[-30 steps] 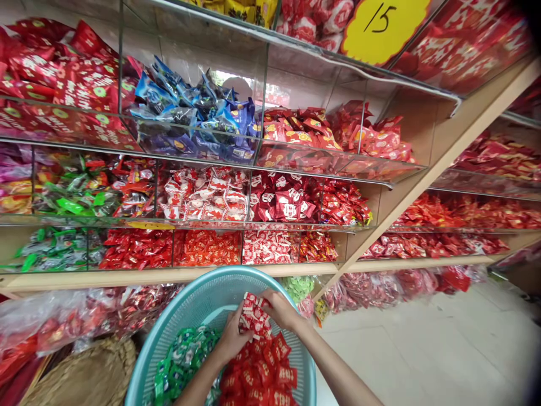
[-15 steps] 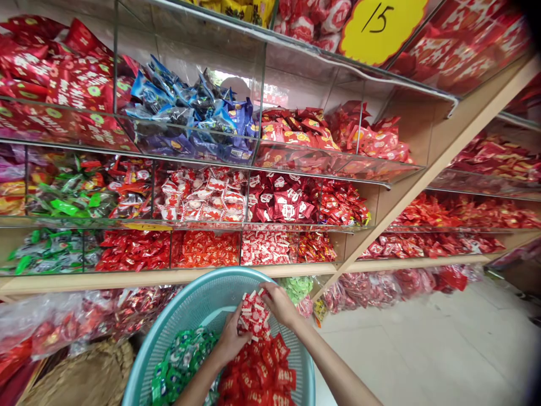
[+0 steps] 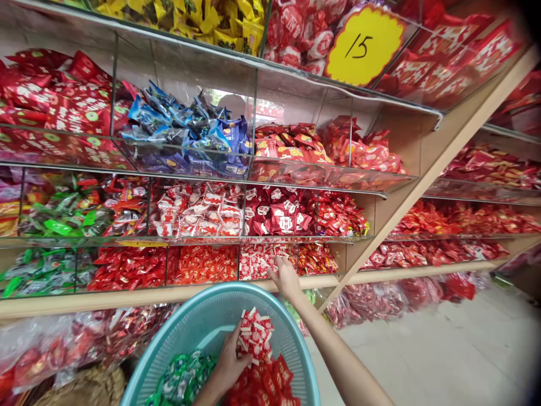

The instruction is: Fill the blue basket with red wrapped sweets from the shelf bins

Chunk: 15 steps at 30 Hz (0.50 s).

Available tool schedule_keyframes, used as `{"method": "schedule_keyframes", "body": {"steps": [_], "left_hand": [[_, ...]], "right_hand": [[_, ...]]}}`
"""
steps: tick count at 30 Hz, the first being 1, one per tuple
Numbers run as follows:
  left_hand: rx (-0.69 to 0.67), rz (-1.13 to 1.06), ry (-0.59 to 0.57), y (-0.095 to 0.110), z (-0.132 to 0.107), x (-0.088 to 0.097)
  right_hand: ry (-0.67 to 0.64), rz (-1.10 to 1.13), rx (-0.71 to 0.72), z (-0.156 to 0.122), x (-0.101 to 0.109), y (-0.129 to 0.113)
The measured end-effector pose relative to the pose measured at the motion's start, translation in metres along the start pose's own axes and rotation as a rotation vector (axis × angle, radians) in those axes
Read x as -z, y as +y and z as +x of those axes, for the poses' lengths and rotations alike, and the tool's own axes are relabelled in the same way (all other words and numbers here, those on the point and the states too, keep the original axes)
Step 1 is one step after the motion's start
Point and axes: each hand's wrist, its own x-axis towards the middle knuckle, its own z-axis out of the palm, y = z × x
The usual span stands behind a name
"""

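The shelved red-and-white sweets (image 3: 257,260) lie at ten o'clock from the right hand (image 3: 288,280), the nearer, its grip apart, while the left hand (image 3: 230,360) clasps a similar clump (image 3: 256,335).

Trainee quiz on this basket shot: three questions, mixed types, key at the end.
1. Which hand holds the red-and-white packets in the teal basket: the left hand or the right hand?
2. True or false: the green packets lie inside the basket.
3. Fill in: the yellow tag on the shelving reads ___.

Key: 1. The left hand. 2. True. 3. 15.
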Motion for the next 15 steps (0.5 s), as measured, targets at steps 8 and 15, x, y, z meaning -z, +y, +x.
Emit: {"method": "schedule_keyframes", "body": {"steps": [8,15], "left_hand": [[0.012,0.021,0.001,-0.009,0.005,-0.001],[0.003,0.011,0.014,0.001,0.001,0.001]], "right_hand": [[-0.348,-0.195,-0.208,0.062,-0.03,-0.005],[-0.148,-0.241,-0.091,0.059,-0.043,0.005]]}}
